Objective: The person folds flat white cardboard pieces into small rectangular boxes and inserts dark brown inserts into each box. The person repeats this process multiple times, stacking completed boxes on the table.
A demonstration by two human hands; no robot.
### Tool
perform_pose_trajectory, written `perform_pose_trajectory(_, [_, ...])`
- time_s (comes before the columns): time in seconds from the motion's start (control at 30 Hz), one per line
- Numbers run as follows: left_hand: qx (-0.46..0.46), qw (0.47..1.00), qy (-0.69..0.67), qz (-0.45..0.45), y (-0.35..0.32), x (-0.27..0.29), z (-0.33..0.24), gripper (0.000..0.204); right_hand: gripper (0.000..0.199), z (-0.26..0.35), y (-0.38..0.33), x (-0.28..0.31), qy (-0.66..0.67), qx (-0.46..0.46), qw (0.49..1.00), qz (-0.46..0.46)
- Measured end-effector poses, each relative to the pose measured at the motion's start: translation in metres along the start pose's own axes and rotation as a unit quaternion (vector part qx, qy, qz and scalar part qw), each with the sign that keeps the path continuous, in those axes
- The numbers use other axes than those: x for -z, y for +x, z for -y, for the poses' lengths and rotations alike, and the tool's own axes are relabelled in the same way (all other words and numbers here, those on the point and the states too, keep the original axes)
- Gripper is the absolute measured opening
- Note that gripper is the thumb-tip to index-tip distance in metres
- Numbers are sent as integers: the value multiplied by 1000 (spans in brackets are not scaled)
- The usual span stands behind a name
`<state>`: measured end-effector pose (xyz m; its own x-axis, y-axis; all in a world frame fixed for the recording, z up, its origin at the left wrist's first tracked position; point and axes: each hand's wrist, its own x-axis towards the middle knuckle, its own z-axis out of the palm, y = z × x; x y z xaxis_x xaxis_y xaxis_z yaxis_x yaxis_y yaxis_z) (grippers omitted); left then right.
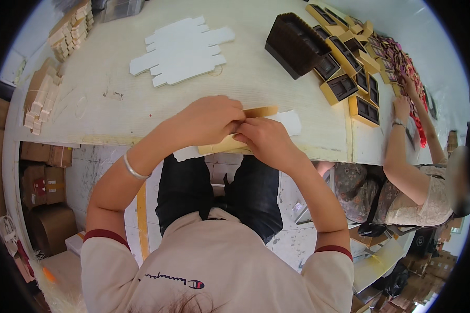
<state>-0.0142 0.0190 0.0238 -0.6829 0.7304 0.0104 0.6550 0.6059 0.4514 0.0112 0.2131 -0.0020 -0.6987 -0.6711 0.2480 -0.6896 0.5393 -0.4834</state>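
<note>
Folding is underway: left hand point(206, 121) and right hand point(266, 140) pinch a gold carton blank point(230, 143) at the desk point(277, 83) edge; next, a firm crease.

light: bright, even, diffuse; no single source visible
desk point(141, 104): pale top nearly washed out, grain faint
shadows: soft and short under the hands and the dark tray stack point(296, 44)
glare: top right corner blown to white-blue
distortion: strong fisheye, desk edge bows, black vignette rings the frame
focus: centre sharp, rim soft; right edge smeared
</note>
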Motion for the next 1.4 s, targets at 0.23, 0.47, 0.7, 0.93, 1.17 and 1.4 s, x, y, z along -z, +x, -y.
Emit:
perform_pose_trajectory(0.23, [41, 995, 33, -80, -44, -14, -23, 28, 18, -13, -18, 23, -99, 32, 994, -14])
perform_pose_trajectory(0.47, [168, 981, 1, -101, -27, -38, -55, 43, 37, 14, -43, 18, -77, 83, 992, -51])
perform_pose_trajectory(0.7, [14, 986, -165, -28, -54, -7, -38, 50, 27, 5, -46, 12, 174, 42, 984, -20])
perform_pose_trajectory(0.93, [-145, 979, -87, -109, -47, -33, -1, 21, 22, 12, -37, 8, 83, 52, 995, 3])
perform_pose_trajectory(1.17, [-11, 961, -252, -111, -39, -43, -23, 29, 17, 4, -52, 5, 149, 22, 987, -50])
perform_pose_trajectory(1.4, [80, 952, -266, -127, -17, -40, -52, 29, 14, 7, -36, 16, 198, -45, 979, -8])
